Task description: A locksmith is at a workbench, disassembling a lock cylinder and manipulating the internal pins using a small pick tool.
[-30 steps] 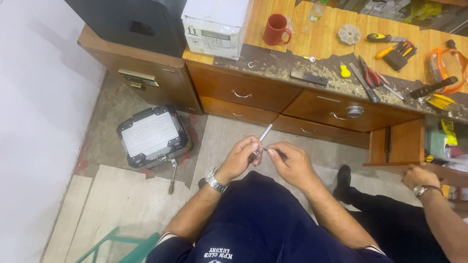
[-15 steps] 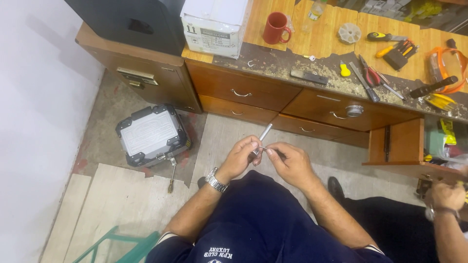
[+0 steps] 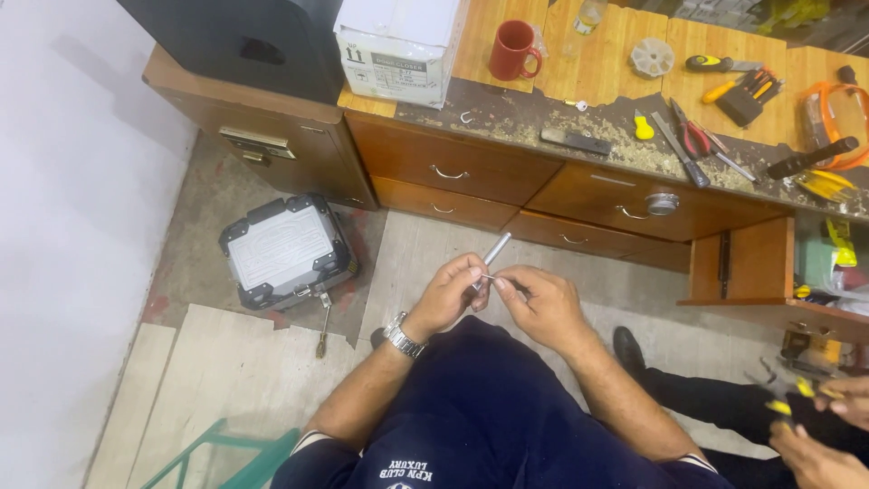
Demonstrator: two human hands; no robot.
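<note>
My left hand (image 3: 450, 294), with a metal watch on its wrist, grips a short silver metal tube (image 3: 494, 249) that points up and away from me. My right hand (image 3: 539, 302) sits just to the right of it and pinches a thin metal pin (image 3: 490, 278) whose tip meets the tube's lower end. Both hands hover over my lap in dark blue trousers (image 3: 471, 426).
A wooden workbench (image 3: 579, 172) with drawers stands ahead, carrying a red mug (image 3: 513, 49), a white box (image 3: 398, 41), pliers and screwdrivers. A grey hard case (image 3: 285, 251) lies on the floor at left. Another person's hands (image 3: 815, 426) hold yellow-handled pliers at lower right.
My hands stay together on the tube and pin, barely shifting. The other person's hands at the right have moved lower and now hold pliers.
</note>
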